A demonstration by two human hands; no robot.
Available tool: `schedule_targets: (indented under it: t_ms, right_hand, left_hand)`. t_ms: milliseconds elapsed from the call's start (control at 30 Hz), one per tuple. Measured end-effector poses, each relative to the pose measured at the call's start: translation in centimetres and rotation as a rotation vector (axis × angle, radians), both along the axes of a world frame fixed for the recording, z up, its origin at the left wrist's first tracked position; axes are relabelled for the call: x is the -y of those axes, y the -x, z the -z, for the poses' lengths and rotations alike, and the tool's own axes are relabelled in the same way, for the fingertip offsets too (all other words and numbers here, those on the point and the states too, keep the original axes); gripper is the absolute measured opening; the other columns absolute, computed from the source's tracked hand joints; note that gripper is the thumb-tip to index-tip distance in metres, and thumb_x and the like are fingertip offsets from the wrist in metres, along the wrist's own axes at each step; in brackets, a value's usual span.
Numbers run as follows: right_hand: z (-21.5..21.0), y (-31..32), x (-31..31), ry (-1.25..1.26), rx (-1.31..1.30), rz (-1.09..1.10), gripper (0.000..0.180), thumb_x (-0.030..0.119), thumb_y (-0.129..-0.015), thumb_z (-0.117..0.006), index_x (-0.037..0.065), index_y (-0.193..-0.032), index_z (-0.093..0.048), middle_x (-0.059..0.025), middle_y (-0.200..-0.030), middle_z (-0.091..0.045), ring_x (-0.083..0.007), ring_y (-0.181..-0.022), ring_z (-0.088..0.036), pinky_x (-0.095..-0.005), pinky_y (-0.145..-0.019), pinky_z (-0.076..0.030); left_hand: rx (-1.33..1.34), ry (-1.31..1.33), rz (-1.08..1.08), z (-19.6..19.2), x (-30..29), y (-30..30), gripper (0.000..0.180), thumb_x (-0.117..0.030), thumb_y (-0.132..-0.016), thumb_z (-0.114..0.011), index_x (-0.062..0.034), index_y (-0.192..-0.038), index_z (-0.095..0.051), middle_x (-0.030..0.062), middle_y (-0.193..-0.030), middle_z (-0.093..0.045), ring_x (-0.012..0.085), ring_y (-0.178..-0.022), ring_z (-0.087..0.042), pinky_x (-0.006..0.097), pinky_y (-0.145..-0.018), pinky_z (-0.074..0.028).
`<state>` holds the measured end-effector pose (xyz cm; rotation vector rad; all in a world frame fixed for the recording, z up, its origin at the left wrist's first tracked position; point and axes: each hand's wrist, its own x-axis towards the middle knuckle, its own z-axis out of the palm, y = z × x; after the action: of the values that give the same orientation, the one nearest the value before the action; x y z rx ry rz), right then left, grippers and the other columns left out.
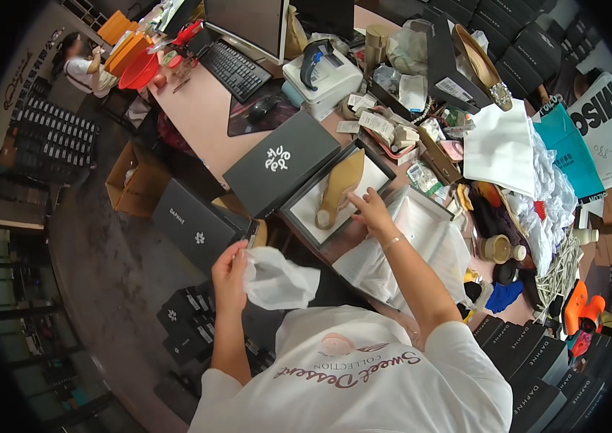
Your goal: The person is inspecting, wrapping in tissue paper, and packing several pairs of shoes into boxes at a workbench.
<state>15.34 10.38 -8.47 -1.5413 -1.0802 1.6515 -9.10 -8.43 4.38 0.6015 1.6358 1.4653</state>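
Observation:
My left hand [229, 278] is closed on the edge of a thin white sheet of tissue paper [282, 280], which hangs loosely out to the right. A tan sandal [341, 184] lies lengthwise in a black shoe box [387, 170] with a white inside. Over the near right side of that box reaches my right hand [372, 211], its fingers apart and the fingertips at the sandal's edge. Left of the box, a black box lid [281, 162] with a white flower-like mark lies on the table. More white paper [414, 242] spreads under my right forearm.
A keyboard [235, 68], mouse [260, 108] and monitor stand at the back left. Black boxes [194, 224] and a brown carton [135, 180] stand left of the table. Clutter, bags and a jewelled shoe [483, 65] fill the right side. Further off, a person [86, 68] is at the left.

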Motion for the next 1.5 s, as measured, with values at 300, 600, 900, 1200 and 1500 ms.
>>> schedule_targets:
  t_ms: [300, 600, 900, 1200, 1500]
  right_hand:
    - [4.2, 3.2, -4.5, 0.337, -0.14, -0.028, 0.017, 0.022, -0.078, -0.073, 0.013, -0.084, -0.06, 0.0006, -0.086, -0.054, -0.0095, -0.082, -0.049, -0.0288, -0.067, -0.038]
    - [5.8, 8.5, 0.0, 0.191, -0.144, 0.207, 0.05, 0.026, -0.079, -0.073, 0.007, -0.115, -0.045, -0.0062, -0.103, -0.055, -0.016, -0.09, -0.053, -0.0345, -0.071, -0.045]
    - [5.2, 10.5, -0.2, -0.073, -0.113, 0.047, 0.028, 0.02, -0.077, -0.072, -0.005, -0.078, -0.059, -0.0103, -0.072, -0.059, -0.0172, -0.061, -0.053, -0.0324, -0.055, -0.044]
    - [-7.9, -3.8, 7.4, 0.401, -1.081, 0.11, 0.054, 0.033, -0.089, -0.052, 0.007, -0.134, -0.038, -0.0168, -0.131, -0.046, -0.0317, -0.095, -0.06, -0.0493, -0.081, -0.053]
    - [-17.5, -14.4, 14.2, 0.183, -0.664, -0.549, 0.074, 0.033, -0.082, -0.057, -0.008, -0.138, -0.028, -0.0204, -0.113, -0.057, -0.0178, -0.083, -0.06, -0.0266, -0.067, -0.047]
  left_hand:
    - [-0.081, 0.134, 0.187, 2.7, 0.1, -2.3, 0.022, -0.013, -0.091, -0.059, -0.0009, -0.109, -0.064, -0.0055, -0.08, -0.057, 0.0005, -0.067, -0.045, 0.015, -0.058, -0.035]
    - [0.035, 0.098, 0.259, 3.5, -1.6, -2.6, 0.022, -0.01, -0.091, -0.057, -0.0038, -0.11, -0.063, -0.0073, -0.079, -0.054, -0.0006, -0.063, -0.041, 0.015, -0.054, -0.032]
    - [-0.013, 0.119, 0.299, 3.7, -1.2, -2.6, 0.019, -0.009, -0.089, -0.059, -0.0034, -0.106, -0.065, -0.0068, -0.078, -0.054, -0.0002, -0.063, -0.042, 0.015, -0.055, -0.033]
    - [0.194, -0.132, -0.057, 1.8, -4.0, -1.7, 0.031, -0.002, -0.083, -0.062, 0.0016, -0.114, -0.059, 0.0057, -0.103, -0.059, 0.0114, -0.093, -0.055, 0.024, -0.083, -0.044]
    - [0.31, -0.356, 0.019, 0.3, -12.6, -9.0, 0.018, -0.005, -0.086, -0.064, -0.0002, -0.104, -0.063, 0.0014, -0.094, -0.06, 0.0063, -0.082, -0.053, 0.02, -0.074, -0.043]
